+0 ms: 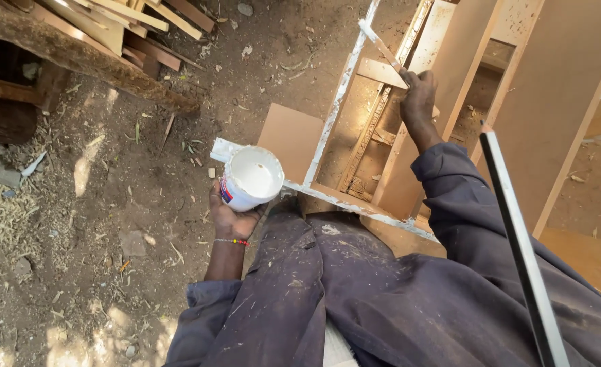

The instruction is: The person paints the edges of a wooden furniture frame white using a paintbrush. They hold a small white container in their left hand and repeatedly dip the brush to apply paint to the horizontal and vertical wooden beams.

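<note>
Dirt workshop floor strewn with shavings. I see the left hand (pixel 232 219) cupping a white tub of paste (pixel 249 178) from below, fingers wrapped around its light, slippery wall; the right hand (pixel 417 95) pinches a stiff putty knife (pixel 380 46) against the cabinet frame (pixel 331 119).

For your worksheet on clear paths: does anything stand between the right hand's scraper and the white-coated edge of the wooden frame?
Nothing visible does. The right hand holds the scraper directly against the wooden frame, with no object between. The left hand keeps the white tub off to the side.
</note>
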